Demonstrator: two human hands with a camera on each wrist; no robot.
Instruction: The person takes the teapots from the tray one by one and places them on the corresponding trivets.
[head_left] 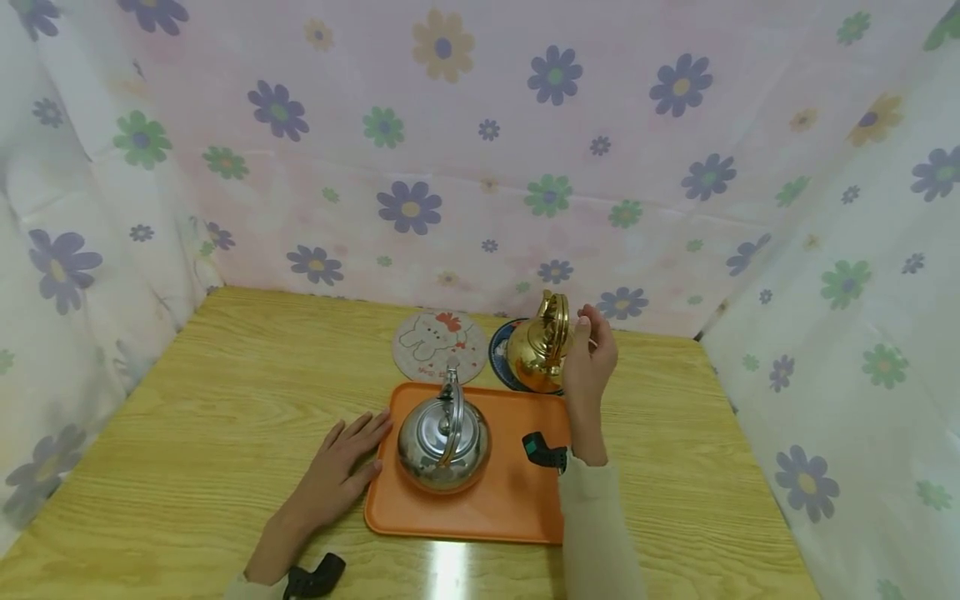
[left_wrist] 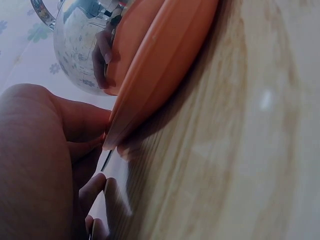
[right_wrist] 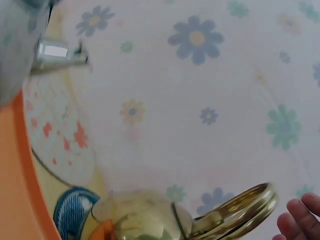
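A silver kettle stands upright on an orange tray, its spout pointing to the back. My left hand lies at the tray's left edge with straight, spread fingers; in the left wrist view, fingers touch the tray's rim. A gold kettle sits on a dark blue round mat behind the tray. My right hand is just right of that kettle, its fingers loosely bent. The right wrist view shows a gap between the fingertips and the gold handle.
A pale round mat with a cartoon bunny lies behind the tray, left of the blue one. The wooden table reaches back to a flowered curtain, which also hangs along both sides.
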